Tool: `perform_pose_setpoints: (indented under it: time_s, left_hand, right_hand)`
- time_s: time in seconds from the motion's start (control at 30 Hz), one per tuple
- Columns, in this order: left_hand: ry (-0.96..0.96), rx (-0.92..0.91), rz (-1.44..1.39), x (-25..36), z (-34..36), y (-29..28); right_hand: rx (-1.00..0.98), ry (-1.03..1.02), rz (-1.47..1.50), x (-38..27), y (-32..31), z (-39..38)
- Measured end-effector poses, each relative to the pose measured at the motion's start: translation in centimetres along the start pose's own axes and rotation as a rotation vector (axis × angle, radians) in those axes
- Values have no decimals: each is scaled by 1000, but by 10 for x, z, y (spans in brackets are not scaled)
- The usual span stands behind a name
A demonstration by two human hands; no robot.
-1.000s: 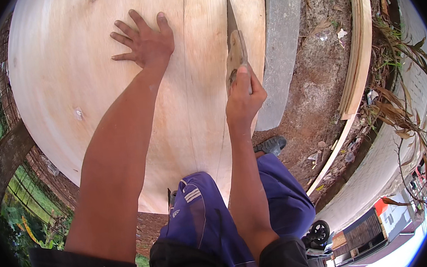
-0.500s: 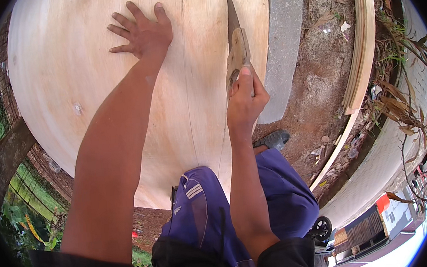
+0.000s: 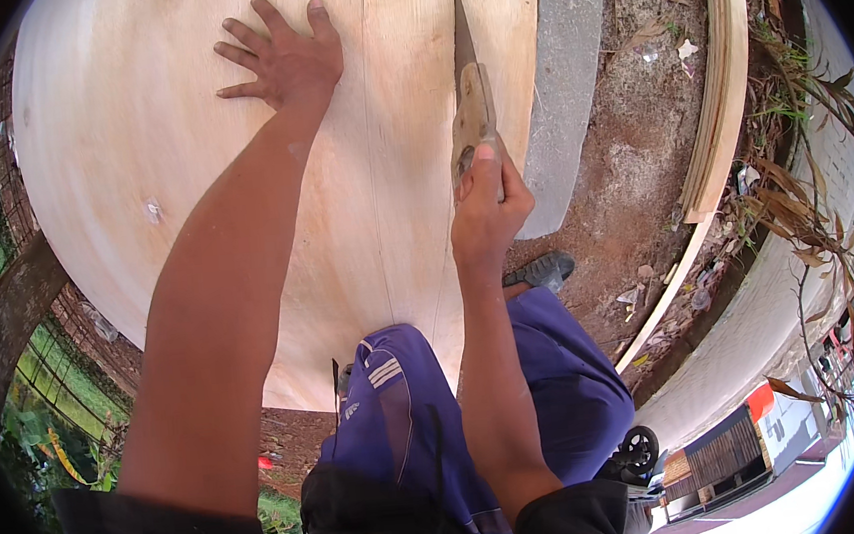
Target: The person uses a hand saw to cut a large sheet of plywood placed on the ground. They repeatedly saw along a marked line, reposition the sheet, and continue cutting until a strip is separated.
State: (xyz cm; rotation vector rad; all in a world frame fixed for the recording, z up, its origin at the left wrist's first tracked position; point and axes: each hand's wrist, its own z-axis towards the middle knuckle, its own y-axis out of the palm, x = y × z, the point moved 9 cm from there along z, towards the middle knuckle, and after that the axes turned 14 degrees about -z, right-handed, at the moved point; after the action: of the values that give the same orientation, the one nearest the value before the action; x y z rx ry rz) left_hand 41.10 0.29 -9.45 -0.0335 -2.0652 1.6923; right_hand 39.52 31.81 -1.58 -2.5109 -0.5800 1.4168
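A large pale plywood sheet [image 3: 155, 118] fills the middle. My left hand [image 3: 291, 62] lies open on it, fingers spread, left of a thin drawn line. My right hand [image 3: 487, 197] is wrapped round the wooden handle of a hand saw [image 3: 474, 98]. The saw's blade [image 3: 463, 28] points away from me and sits in a straight cut near the sheet's right part. My knee in blue trousers [image 3: 390, 370] is at the sheet's near edge.
Right of the sheet are a grey board [image 3: 560, 106], bare soil, stacked wooden strips [image 3: 719, 83], dry plants [image 3: 804, 217] and a pale wall [image 3: 744, 342]. A tree branch [image 3: 4, 310] and wire fence stand at left. A wheel [image 3: 640, 451] shows at lower right.
My right hand and the saw have moved back and forth slightly, now a little nearer me than half a second ago. My left hand stays spread on the sheet while the view shifts slightly.
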Motion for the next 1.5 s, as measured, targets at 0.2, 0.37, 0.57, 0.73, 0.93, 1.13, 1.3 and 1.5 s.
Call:
perform_pose_setpoints:
  time_s: [0.2,0.37,0.57,0.73,0.93,1.13,1.3,1.5]
  left_hand:
    - [-12,48,20,-6,10,-5]
    - [27,63,12,3,8,-4]
    - [4,41,3,-11,13,-7]
    - [7,39,-2,-6,9,-4]
    - [12,41,-37,6,8,-5]
    - [-11,42,-8,-4,8,-9]
    - [-12,42,-1,3,7,-6]
    - [-8,44,-28,-2,14,-7]
  right_hand:
    - [8,-71,-135,7,-73,-143]
    - [35,-71,-133,14,-8,-25]
    - [5,23,-96,12,-48,-97]
    - [9,32,-142,25,-82,-159]
    - [14,26,-38,16,-8,-24]
    - [7,-7,-210,12,-90,-183]
    - [52,-53,-107,39,-36,-73]
    - [-1,-26,-151,23,-46,-93]
